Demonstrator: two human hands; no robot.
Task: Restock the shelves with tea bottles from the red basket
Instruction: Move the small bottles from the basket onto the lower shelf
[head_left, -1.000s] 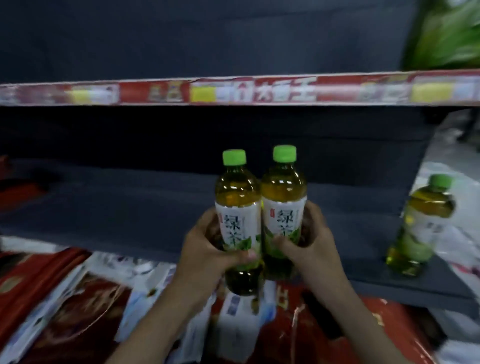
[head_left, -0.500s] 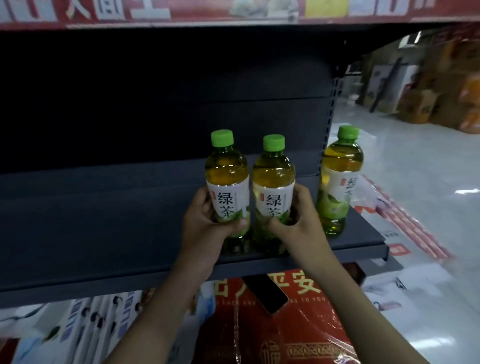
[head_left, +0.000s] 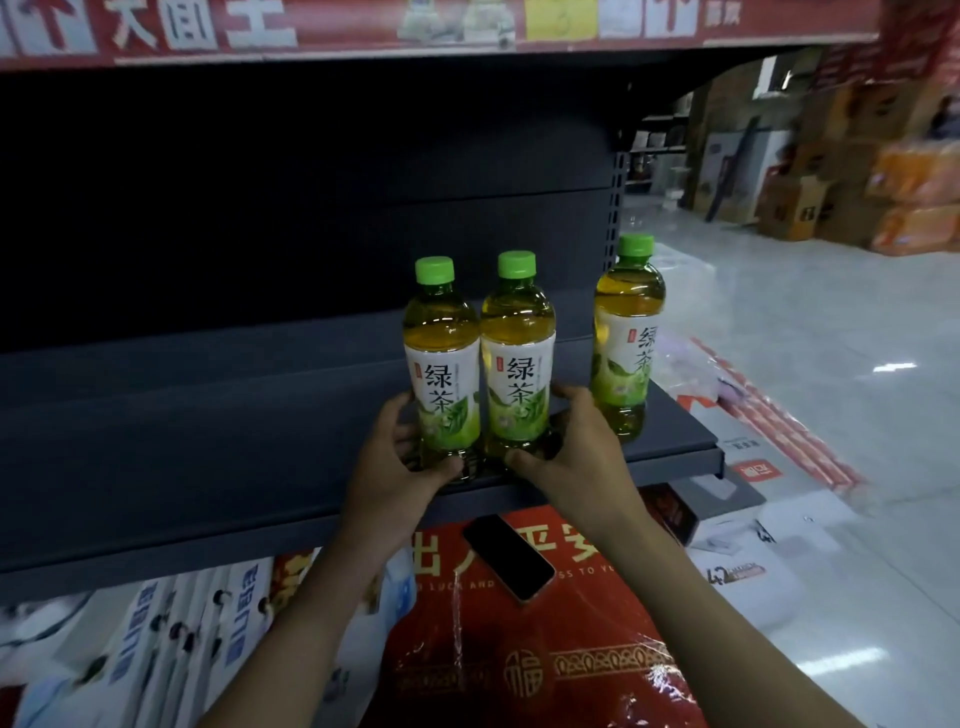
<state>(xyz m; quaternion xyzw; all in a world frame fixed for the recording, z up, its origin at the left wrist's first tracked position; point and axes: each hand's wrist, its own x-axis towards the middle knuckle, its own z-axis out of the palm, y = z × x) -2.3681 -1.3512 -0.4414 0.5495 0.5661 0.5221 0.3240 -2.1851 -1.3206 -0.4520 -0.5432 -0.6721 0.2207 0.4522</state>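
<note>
Two green-capped tea bottles stand upright side by side near the front of the dark grey shelf (head_left: 208, 467). My left hand (head_left: 395, 467) grips the base of the left tea bottle (head_left: 441, 358). My right hand (head_left: 576, 457) grips the base of the right tea bottle (head_left: 517, 358). A third tea bottle (head_left: 628, 332) stands alone at the shelf's right end, a small gap away from my right hand. The red basket is not in view.
A black phone (head_left: 509, 556) lies on red wrapped packs (head_left: 519, 649) under the shelf. White packs (head_left: 171, 639) lie at lower left. A red price strip (head_left: 363, 26) runs overhead. Cardboard boxes (head_left: 810, 202) are stacked across the shiny floor at right.
The two bottles in my hands moved forward and down onto the shelf beside the third bottle. My fingers slid down from the labels to the bases. My view swung right.
</note>
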